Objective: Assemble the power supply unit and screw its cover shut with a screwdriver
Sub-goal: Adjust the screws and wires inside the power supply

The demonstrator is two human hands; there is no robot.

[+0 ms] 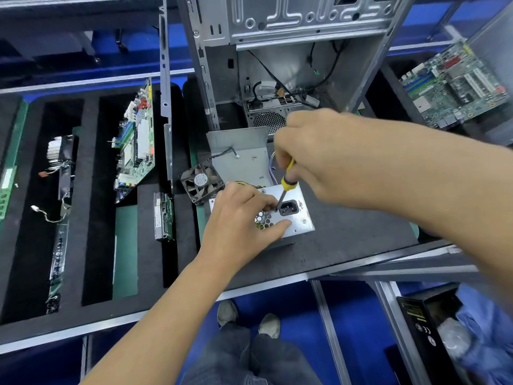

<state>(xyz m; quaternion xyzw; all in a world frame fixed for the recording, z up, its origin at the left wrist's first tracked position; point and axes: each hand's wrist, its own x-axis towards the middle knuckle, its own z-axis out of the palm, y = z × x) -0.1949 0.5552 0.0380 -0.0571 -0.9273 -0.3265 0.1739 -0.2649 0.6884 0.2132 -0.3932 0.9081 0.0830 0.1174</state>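
The silver power supply unit (pixel 301 222) stands on the dark mat in the middle, its face with the black power socket (pixel 289 208) turned up. My left hand (pixel 238 220) grips its left side, fingers over the honeycomb vent. My right hand (pixel 319 154) holds a yellow-and-black screwdriver (pixel 287 180) tilted down; its tip touches the face just left of the socket. Behind the unit lies its bent metal cover (pixel 244 159) with a loose screw (pixel 254 157) on it. A black fan (pixel 201 183) rests at the unit's left.
An open computer case (pixel 277 65) stands upright behind the work spot. Foam slots on the left hold a motherboard (pixel 137 145), a drive (pixel 163 215) and a heatsink (pixel 59 151). Another motherboard (pixel 455 84) lies far right. My shoes (pixel 249 318) show below the table edge.
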